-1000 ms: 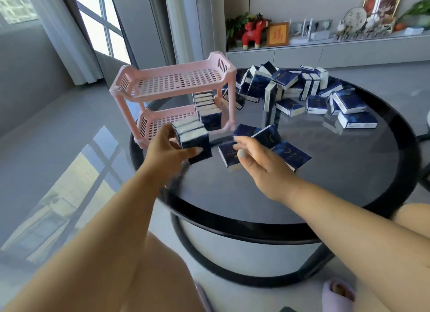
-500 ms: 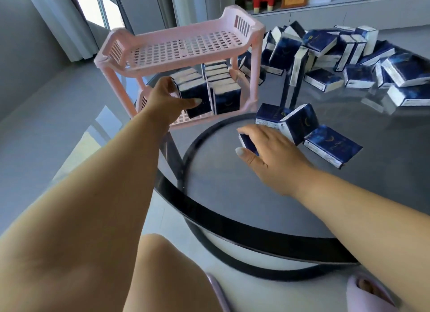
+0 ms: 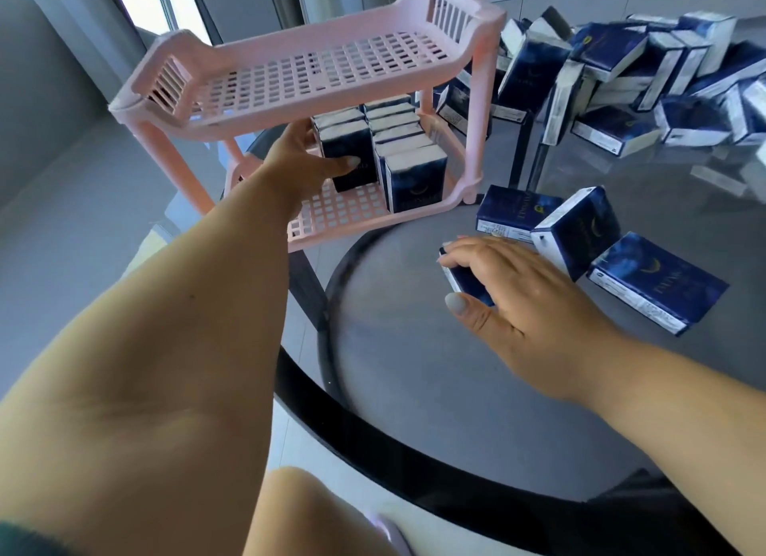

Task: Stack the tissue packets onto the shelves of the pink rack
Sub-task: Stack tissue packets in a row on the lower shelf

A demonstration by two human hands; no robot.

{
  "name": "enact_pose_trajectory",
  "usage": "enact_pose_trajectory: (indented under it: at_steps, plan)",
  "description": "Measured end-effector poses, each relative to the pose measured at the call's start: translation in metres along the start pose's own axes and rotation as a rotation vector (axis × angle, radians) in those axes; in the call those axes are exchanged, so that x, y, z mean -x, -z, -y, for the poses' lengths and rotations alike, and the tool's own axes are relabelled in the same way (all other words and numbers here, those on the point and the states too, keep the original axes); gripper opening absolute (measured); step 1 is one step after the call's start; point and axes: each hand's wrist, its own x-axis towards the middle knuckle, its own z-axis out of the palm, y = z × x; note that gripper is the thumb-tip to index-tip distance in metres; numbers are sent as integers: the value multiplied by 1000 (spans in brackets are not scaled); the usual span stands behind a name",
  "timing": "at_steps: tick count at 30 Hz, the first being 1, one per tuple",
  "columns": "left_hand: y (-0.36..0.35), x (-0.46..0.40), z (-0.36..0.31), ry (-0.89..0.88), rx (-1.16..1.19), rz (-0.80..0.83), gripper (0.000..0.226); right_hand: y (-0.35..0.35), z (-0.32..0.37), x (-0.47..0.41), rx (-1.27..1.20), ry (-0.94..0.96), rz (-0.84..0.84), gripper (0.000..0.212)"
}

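Your left hand (image 3: 302, 162) has carried its packet stack (image 3: 350, 157) onto lower shelf of pink rack (image 3: 315, 64) at table's left edge — fingers still clamped round it, release pending. Right hand (image 3: 510, 290) now pinches next packet (image 3: 466, 280) near table's front edge — probably not yet lifted.

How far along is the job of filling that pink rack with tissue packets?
Early on. One row of packets already stands on the pink rack's lower shelf. The left hand is setting a small stack beside it; the right hand grips another packet on the table. The top shelf holds nothing, and a big pile waits.
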Motion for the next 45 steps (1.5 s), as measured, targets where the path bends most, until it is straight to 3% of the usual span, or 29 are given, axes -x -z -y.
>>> enact_pose_trajectory:
  at_steps: [8,22,25,27,32,40,45]
  plan:
    - [5,-6,6,-74,-274,99,65,1,1,0,-20,-3,-13,57]
    - [-3,-1,5,-93,-430,93,52,1,1,0,-38,1,-27,56]
    - [-3,5,1,-62,-437,77,74,1,0,0,-42,0,-25,57]
    - [0,8,1,-17,-463,55,94,1,0,1,-44,0,-22,58]
    - [1,22,-9,41,-504,-73,89,1,0,0,-39,7,-40,56]
    - [-26,89,-47,-25,-349,-432,57,2,1,3,-49,11,-45,58]
    - [-55,140,-54,-121,-267,-420,49,5,3,8,-120,53,-92,69]
